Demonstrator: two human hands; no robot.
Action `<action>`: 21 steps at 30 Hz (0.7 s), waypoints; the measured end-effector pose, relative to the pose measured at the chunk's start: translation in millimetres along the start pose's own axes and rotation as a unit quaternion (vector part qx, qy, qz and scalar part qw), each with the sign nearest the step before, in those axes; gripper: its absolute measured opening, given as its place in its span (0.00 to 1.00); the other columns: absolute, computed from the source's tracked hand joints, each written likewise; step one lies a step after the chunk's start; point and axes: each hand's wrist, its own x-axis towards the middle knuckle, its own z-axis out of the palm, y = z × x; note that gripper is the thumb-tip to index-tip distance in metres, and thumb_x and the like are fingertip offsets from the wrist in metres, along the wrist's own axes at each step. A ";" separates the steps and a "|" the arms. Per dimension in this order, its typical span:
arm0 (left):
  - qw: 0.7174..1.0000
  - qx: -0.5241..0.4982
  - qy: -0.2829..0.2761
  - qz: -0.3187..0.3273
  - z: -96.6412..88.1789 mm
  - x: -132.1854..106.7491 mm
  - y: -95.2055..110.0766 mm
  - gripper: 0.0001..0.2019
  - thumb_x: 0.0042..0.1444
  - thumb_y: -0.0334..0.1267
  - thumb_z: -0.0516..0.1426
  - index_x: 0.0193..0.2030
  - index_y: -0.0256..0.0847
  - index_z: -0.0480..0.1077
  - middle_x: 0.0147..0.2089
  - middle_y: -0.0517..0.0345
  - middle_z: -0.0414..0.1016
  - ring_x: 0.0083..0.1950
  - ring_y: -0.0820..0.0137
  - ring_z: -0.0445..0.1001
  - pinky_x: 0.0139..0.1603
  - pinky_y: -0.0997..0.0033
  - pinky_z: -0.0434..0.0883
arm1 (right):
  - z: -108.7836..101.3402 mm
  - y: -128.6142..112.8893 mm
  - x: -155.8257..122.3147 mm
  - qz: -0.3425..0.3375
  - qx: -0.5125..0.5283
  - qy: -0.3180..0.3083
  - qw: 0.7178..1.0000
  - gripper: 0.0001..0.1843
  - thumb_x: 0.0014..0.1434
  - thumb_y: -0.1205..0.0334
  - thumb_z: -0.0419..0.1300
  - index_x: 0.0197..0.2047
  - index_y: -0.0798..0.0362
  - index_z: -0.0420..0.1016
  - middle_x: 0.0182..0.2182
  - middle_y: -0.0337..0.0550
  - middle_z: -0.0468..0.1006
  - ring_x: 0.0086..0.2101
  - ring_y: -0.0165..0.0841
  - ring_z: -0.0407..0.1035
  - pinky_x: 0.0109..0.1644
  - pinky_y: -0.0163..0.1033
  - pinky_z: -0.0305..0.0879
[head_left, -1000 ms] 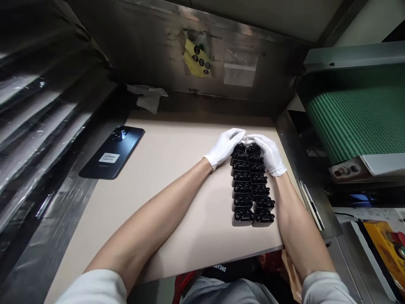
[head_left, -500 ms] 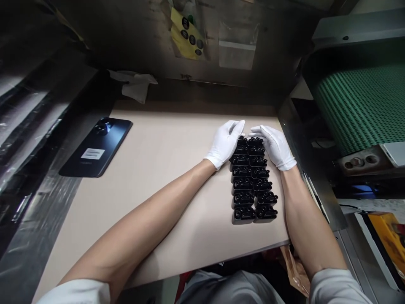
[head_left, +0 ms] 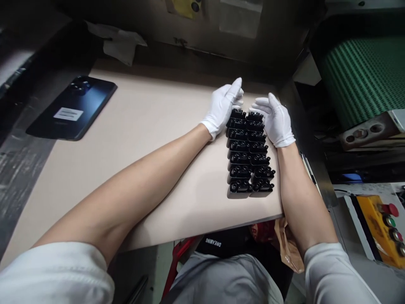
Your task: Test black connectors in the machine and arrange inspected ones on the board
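Two columns of small black moulded plastic parts [head_left: 239,158] lie side by side near the right end of the beige work surface, with pegs and holes facing up. At their far left corner is my left hand [head_left: 221,105], in a white glove, its thumb raised and its fingers bent inward behind the far row. My right hand [head_left: 276,120], also gloved in white, stands at the far right corner, thumb up and fingers reaching across toward the left. Neither hand grips a part. Whether the fingertips touch the far row cannot be made out.
A dark smartphone [head_left: 76,107] with a white label rests on the left. Behind it lies a crumpled white cloth [head_left: 122,44]. Along the right are a green conveyor belt [head_left: 367,80] and a yellow button box [head_left: 381,230]. A metal wall [head_left: 268,50] closes off the back.
My view has tilted downward, so everything sits higher in the picture. Both thumbs have lifted away from the far row, while the black parts keep their two columns.
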 end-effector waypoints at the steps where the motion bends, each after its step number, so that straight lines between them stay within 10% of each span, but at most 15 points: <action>1: 1.000 -0.005 -0.003 0.001 -0.1 1.7 -1.8 0.25 0.69 0.63 0.53 0.35 0.43 0.71 0.41 0.50 0.75 0.42 0.67 0.75 0.51 0.57 0.75 | -1.5 2.4 1.8 0.002 0.004 0.002 1.000 0.37 0.63 0.23 0.53 0.43 0.51 0.80 0.45 0.48 0.83 0.55 0.46 0.77 0.63 0.57 0.74; 8: 1.000 -0.012 -0.024 0.013 -1.7 4.8 -8.8 0.26 0.59 0.72 0.59 0.33 0.49 0.72 0.39 0.55 0.74 0.40 0.68 0.73 0.54 0.55 0.73 | -18.6 -1.9 -23.2 0.057 0.028 0.007 0.998 0.42 0.60 0.19 0.53 0.47 0.52 0.78 0.52 0.53 0.80 0.61 0.48 0.72 0.65 0.57 0.73; 21: 0.999 0.036 -0.029 0.001 5.0 -3.4 1.6 0.36 0.56 0.80 0.51 0.34 0.44 0.69 0.35 0.57 0.73 0.39 0.71 0.69 0.50 0.60 0.69 | -11.2 -46.1 -226.5 0.065 0.093 0.196 0.974 0.28 0.64 0.34 0.59 0.52 0.49 0.77 0.57 0.51 0.80 0.63 0.42 0.73 0.74 0.53 0.66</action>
